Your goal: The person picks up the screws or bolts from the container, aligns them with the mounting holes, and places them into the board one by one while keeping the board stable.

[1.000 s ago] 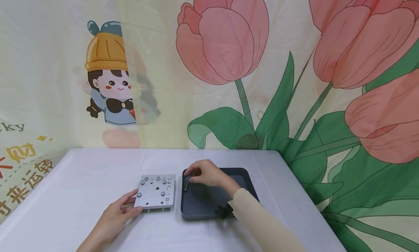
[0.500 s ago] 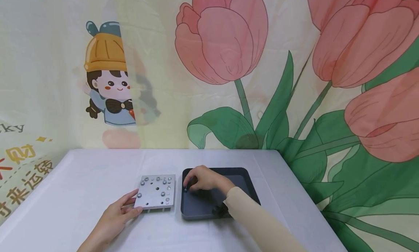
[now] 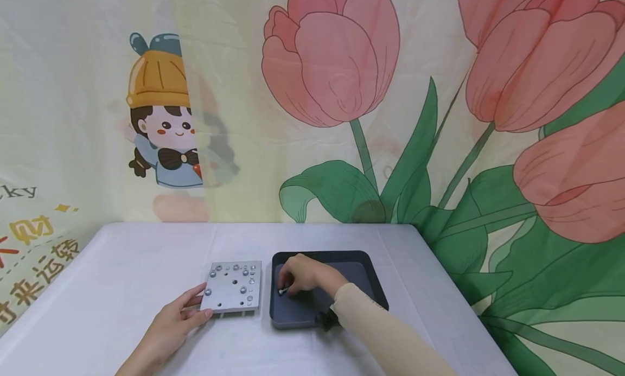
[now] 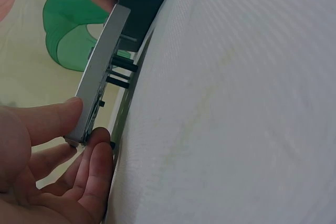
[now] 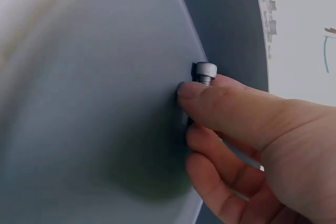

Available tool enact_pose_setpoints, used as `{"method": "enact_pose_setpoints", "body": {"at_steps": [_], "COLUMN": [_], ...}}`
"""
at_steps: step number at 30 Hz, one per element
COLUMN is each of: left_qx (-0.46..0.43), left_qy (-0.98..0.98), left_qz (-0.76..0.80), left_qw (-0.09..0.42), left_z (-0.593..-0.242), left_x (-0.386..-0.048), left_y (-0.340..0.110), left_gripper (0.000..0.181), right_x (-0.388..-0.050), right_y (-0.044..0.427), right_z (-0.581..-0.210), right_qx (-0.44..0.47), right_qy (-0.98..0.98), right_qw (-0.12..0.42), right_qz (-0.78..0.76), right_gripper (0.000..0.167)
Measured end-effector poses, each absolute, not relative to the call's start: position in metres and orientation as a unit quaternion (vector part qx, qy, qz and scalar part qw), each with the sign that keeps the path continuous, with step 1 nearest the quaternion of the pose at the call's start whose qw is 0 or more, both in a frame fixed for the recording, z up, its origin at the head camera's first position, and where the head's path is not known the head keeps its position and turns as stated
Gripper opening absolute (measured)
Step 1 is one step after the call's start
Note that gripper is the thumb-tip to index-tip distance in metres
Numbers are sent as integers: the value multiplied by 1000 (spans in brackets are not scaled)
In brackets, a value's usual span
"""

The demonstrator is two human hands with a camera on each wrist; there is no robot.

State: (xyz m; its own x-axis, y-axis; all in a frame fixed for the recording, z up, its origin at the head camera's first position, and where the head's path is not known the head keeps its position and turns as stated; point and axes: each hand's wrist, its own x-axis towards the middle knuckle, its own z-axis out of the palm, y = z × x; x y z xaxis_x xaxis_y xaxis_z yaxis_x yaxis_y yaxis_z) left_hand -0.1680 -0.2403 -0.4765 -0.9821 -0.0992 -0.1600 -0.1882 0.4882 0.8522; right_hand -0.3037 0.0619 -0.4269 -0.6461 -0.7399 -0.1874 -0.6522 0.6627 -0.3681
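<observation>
My left hand [image 3: 171,323] holds the near left corner of a square silver metal plate [image 3: 227,295], thumb on one face and fingers underneath. Several socket-head screws sit in holes in its top, and other holes are bare. In the left wrist view, dark screw ends [image 4: 125,64] stick out below the plate [image 4: 100,74]. My right hand [image 3: 307,274] is down inside the dark grey tray [image 3: 293,324], near its left wall. Between thumb and fingers it pinches a socket-head screw [image 5: 206,70]; the fingers hide most of the shank.
The tray stands just right of the plate, with a narrow gap between them. A white cloth [image 3: 146,267] covers the table. Behind it hangs a curtain [image 3: 234,94] printed with tulips. A black object [image 3: 326,319] shows under the right wrist.
My right hand has lowered along the tray's left side toward the near edge. The screw seen by the tray's left wall is now pinched in its fingers. Left hand and plate stay put.
</observation>
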Motion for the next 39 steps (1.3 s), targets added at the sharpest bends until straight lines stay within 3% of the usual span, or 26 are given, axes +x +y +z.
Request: {"method": "enact_pose_setpoints", "body": {"at_steps": [12,25,39], "left_qx": [-80,-80,-83], "left_qy": [857,855,854], "left_qz": [507,510,512], "left_qw": [45,49,50], "left_z": [-477,-477,-478], "left_x": [-168,-167,-168], "left_y": [-240,-240,-241], "left_gripper": [81,81,80], "right_x": [-297,-302,-282], "right_y": [62,71,51], "right_z": [-424,-429,-429], "right_qx": [-387,-355,-278], "right_qy": [903,876,844], "right_qw": [142,114,71], "right_qz": [-124,-306,-453], "right_gripper": [8,7,13]}}
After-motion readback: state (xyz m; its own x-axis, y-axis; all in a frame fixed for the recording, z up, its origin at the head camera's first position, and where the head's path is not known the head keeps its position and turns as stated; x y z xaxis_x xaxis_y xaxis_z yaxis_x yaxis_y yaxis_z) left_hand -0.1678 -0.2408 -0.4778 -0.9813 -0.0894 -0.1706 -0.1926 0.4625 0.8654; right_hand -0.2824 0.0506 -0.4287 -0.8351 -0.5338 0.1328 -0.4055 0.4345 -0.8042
